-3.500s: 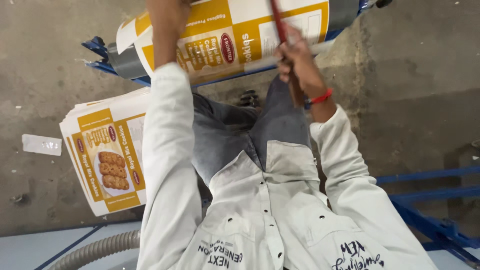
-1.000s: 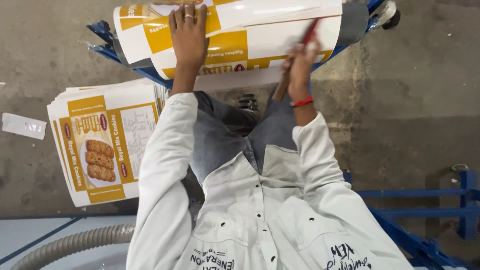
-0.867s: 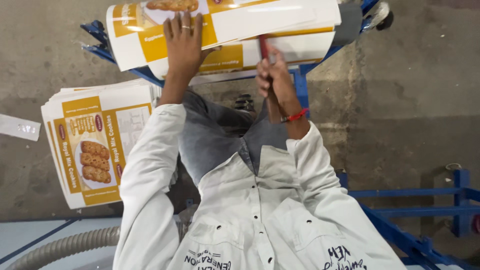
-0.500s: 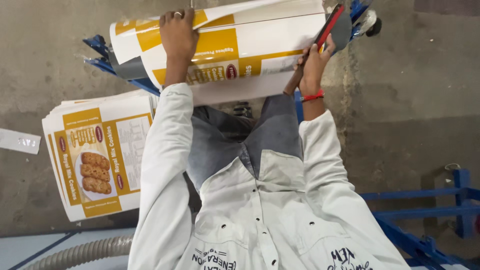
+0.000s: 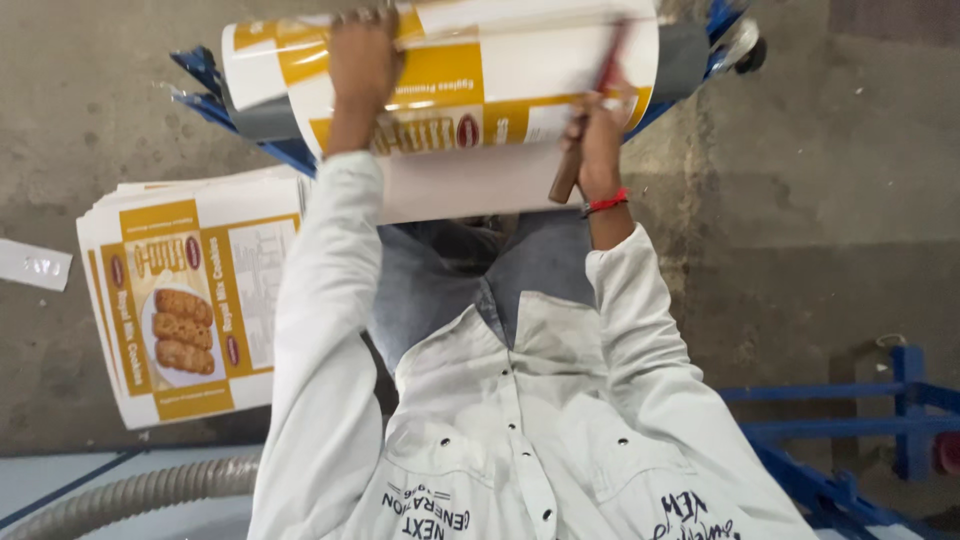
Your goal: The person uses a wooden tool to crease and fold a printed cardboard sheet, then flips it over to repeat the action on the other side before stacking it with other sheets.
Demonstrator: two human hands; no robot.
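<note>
Left hand [image 5: 362, 62] grips top edge of printed film roll [image 5: 450, 90]; right hand [image 5: 597, 140] closed on wood-handled blade [image 5: 590, 125] against roll's right side.

Yellow-and-white printed roll [image 5: 470, 90] (brown cookie pictures on the cut sheets [image 5: 185, 310]), red-bladed knife [image 5: 605, 85], blue stand [image 5: 210, 85], grey floor [image 5: 830, 200]
</note>
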